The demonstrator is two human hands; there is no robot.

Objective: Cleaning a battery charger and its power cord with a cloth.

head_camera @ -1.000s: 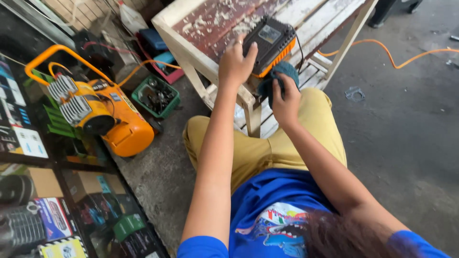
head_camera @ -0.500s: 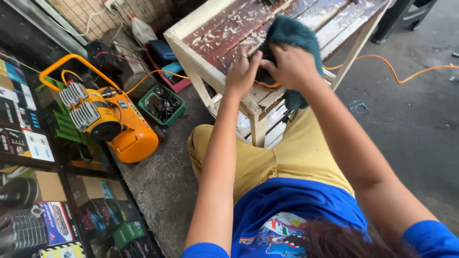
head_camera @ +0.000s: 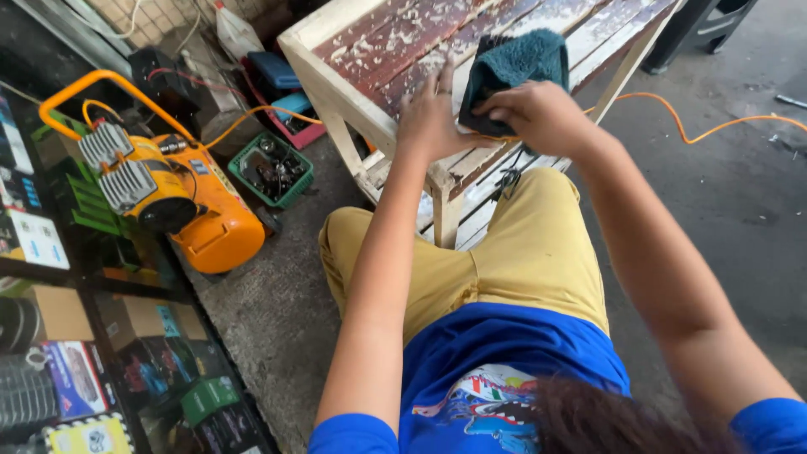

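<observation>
From the head camera we look down at our own two bare arms reaching forward over yellow trousers and a blue shirt to a low wooden bench (head_camera: 353, 63) with red-brown slats and cream, flaking paint. Our right hand (head_camera: 538, 118) is closed over a teal cloth (head_camera: 517, 59), fingers curled and pinching its lower edge, and the cloth covers a dark object underneath; we cannot tell what that object is, since only a black edge shows below the cloth. Our left hand (head_camera: 430, 118) lies just beside it, fingers mostly together and pressed flat on the bench slats, touching or nearly touching the covered object's left side. An orange cable (head_camera: 714, 126) trails from behind the right hand across the concrete floor. To the left of the bench, well apart from our hands, stand an orange air compressor (head_camera: 181, 197) with a looped handle, a green crate (head_camera: 273, 168) of small metal parts, and a white plastic bottle (head_camera: 235, 34). Boxed goods sit behind glass at the far left edge. In our judgement, wiping well here means keeping the left hand braced so the covered object cannot slide, holding the cloth bunched firmly under the fingers, and keeping clear of the cable.
</observation>
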